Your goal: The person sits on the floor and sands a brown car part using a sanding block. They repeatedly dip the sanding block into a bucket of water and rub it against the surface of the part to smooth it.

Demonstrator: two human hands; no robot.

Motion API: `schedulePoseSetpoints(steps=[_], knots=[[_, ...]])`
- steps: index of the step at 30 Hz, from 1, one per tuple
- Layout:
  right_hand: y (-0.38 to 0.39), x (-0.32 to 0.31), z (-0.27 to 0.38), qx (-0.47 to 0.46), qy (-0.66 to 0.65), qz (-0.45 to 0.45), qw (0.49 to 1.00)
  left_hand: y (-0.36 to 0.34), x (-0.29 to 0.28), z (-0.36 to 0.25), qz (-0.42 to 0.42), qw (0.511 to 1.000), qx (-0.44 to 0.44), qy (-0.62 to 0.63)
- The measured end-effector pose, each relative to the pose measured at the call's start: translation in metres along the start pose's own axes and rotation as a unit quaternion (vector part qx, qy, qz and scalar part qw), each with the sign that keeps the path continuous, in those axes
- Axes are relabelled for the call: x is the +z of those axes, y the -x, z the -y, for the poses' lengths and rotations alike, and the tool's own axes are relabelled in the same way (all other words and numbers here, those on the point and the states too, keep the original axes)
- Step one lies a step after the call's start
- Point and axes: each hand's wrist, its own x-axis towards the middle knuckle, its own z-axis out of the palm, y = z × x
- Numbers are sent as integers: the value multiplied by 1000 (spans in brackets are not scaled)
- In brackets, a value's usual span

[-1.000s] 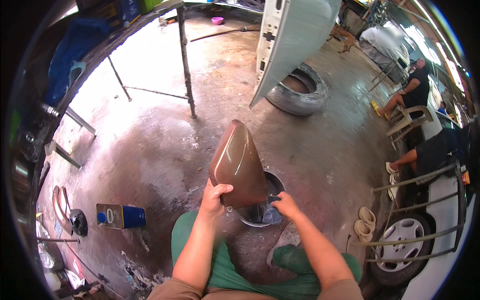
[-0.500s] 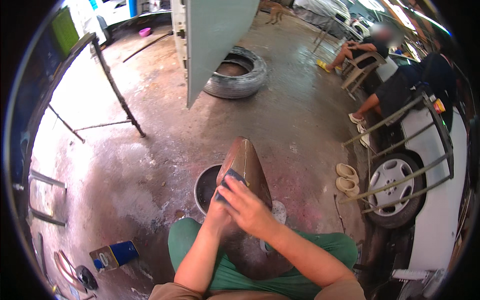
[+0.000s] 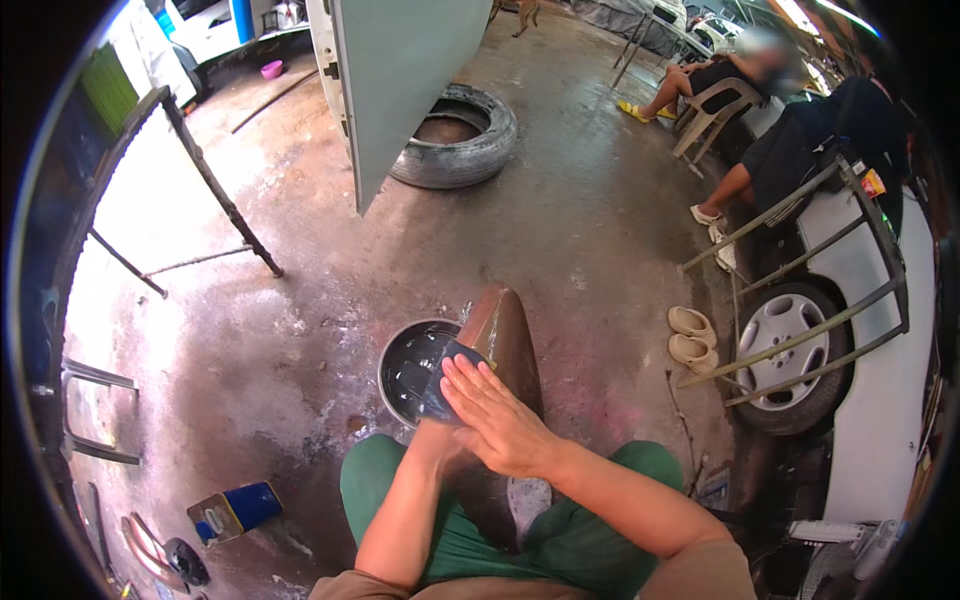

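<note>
Right fingers (image 3: pixel 475 392) lie straight; left forearm (image 3: pixel 400 520) and right forearm (image 3: pixel 618 503) converge, the left fingers hidden.

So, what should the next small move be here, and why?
Probably slide the dark pad toward the narrow tip of the brown part: the right hand lies flat over the pad, fingers extended, and the side surface between pad and tip is uncovered.
</note>
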Motion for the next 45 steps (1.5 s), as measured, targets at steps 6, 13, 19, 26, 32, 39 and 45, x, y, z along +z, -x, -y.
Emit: schedulePoseSetpoints(steps=[6,13,19,26,32,39,45], knots=[[-25,-15,-79,55,37,-157,985,14,38,-31,21,993,62,-101],[-54,14,-63,-51,2,-61,997,17,1,-32,-60,990,40,-125],[-59,28,-53,-128,-60,-77,987,28,-13,-26,-89,980,115,-134],[-61,22,-123,4,-3,-160,987,9,20,-30,-60,983,107,-140],[-55,42,-80,-99,-25,-87,991,7,-10,-19,-154,984,74,-56],[-65,38,-111,156,-215,-190,945,-1,33,-10,-78,967,94,-223],[-80,10,-114,193,-228,-217,929,-3,41,-10,-103,982,76,-139]])
